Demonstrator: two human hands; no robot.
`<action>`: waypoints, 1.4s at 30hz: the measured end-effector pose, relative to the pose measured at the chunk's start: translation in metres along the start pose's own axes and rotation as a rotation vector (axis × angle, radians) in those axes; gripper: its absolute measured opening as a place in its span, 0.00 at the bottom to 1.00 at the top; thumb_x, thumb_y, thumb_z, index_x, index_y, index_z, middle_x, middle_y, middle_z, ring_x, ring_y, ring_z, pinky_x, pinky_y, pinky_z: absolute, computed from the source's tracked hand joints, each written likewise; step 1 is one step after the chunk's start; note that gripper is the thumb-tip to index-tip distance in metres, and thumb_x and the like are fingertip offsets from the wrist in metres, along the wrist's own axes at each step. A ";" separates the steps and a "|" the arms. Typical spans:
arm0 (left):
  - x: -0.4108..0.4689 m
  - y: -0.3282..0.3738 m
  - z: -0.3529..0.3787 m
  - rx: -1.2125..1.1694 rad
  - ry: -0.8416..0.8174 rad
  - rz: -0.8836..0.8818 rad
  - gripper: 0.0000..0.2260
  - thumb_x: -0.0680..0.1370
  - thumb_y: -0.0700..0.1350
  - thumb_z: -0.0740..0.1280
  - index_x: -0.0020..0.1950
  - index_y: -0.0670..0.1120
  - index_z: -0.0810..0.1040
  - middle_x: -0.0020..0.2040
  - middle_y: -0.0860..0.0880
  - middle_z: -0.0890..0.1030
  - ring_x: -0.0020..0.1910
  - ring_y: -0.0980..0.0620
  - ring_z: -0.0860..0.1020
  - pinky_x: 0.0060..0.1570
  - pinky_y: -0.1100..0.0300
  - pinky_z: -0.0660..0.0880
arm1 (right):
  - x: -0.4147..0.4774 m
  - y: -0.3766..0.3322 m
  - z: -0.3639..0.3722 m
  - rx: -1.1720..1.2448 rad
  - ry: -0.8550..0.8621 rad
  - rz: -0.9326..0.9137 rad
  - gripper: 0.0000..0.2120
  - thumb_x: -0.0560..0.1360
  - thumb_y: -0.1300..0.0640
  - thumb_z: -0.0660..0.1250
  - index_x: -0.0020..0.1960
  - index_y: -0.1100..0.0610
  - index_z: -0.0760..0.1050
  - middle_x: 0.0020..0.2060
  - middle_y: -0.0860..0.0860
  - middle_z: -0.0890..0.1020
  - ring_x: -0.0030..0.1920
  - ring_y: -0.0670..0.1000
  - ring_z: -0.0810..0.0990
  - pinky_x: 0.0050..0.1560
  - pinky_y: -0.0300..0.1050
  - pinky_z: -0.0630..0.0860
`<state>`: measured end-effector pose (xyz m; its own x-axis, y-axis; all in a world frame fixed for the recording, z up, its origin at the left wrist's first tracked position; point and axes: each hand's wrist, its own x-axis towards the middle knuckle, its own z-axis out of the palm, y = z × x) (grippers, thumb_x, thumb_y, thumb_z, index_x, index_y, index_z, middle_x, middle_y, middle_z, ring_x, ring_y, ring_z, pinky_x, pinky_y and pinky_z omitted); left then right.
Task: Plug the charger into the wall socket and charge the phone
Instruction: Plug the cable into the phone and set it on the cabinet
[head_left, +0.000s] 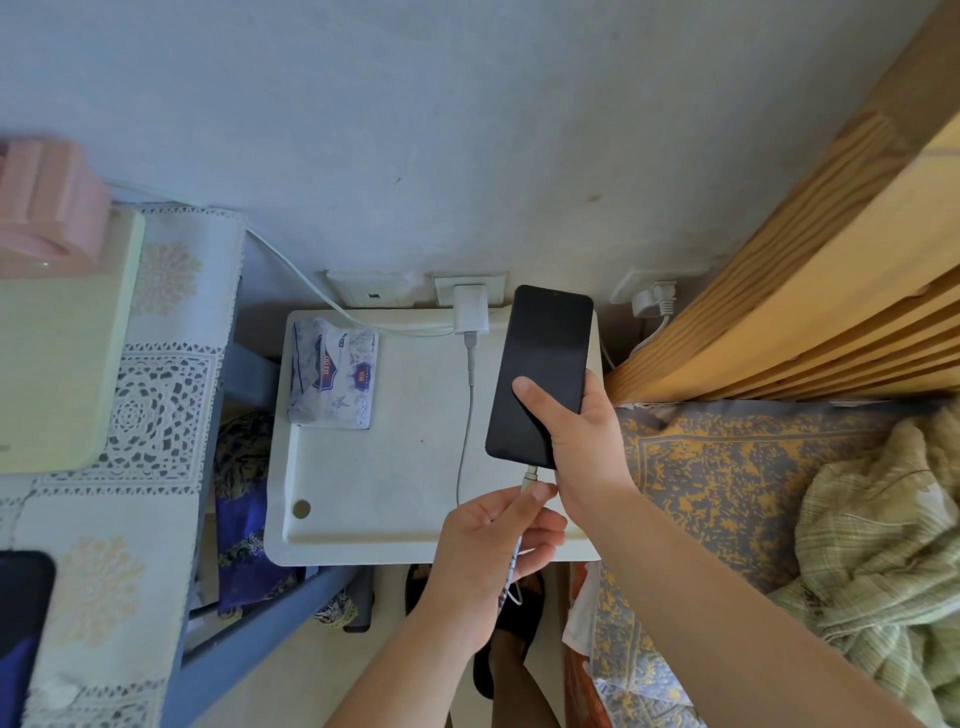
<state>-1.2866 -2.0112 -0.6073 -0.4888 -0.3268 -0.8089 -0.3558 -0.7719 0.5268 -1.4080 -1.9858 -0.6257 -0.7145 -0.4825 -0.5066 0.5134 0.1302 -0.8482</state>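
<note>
Right hand (582, 441) clamps the black slab phone (540, 371), thumb across its dark screen. Left hand (491, 545) pinches the white cable's metal plug (531, 475) just under the phone's bottom edge. White charger block (470, 310) sits in wall socket (467, 288).

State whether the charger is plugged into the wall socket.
Plugged in: the charger sits flush against the wall socket, cable hanging down.

Pale blue wall (467, 130), white bedside stand (395, 467), wooden bed frame (831, 291), lace-covered table (156, 395) left
</note>
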 end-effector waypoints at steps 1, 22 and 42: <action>0.000 0.000 0.000 -0.003 0.000 0.000 0.06 0.73 0.47 0.72 0.43 0.46 0.87 0.34 0.45 0.85 0.34 0.50 0.83 0.42 0.54 0.84 | 0.000 0.000 0.000 0.003 -0.002 0.001 0.15 0.70 0.52 0.75 0.48 0.36 0.74 0.46 0.40 0.83 0.51 0.49 0.82 0.47 0.46 0.83; -0.001 0.010 -0.001 -0.079 -0.018 0.007 0.14 0.63 0.53 0.74 0.42 0.46 0.87 0.33 0.46 0.84 0.33 0.50 0.80 0.37 0.59 0.77 | 0.003 0.002 0.007 0.071 0.089 0.115 0.13 0.70 0.54 0.75 0.50 0.43 0.74 0.49 0.49 0.83 0.52 0.53 0.82 0.51 0.53 0.82; -0.004 0.011 -0.003 -0.054 0.024 -0.042 0.06 0.73 0.47 0.72 0.40 0.47 0.87 0.36 0.45 0.87 0.38 0.49 0.86 0.36 0.59 0.83 | 0.005 0.000 0.007 0.103 0.140 0.258 0.19 0.71 0.57 0.74 0.59 0.52 0.72 0.51 0.53 0.82 0.51 0.54 0.83 0.39 0.44 0.81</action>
<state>-1.2863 -2.0202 -0.5991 -0.4548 -0.3059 -0.8364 -0.3319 -0.8133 0.4779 -1.4083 -1.9940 -0.6274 -0.6091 -0.3202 -0.7256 0.7268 0.1407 -0.6723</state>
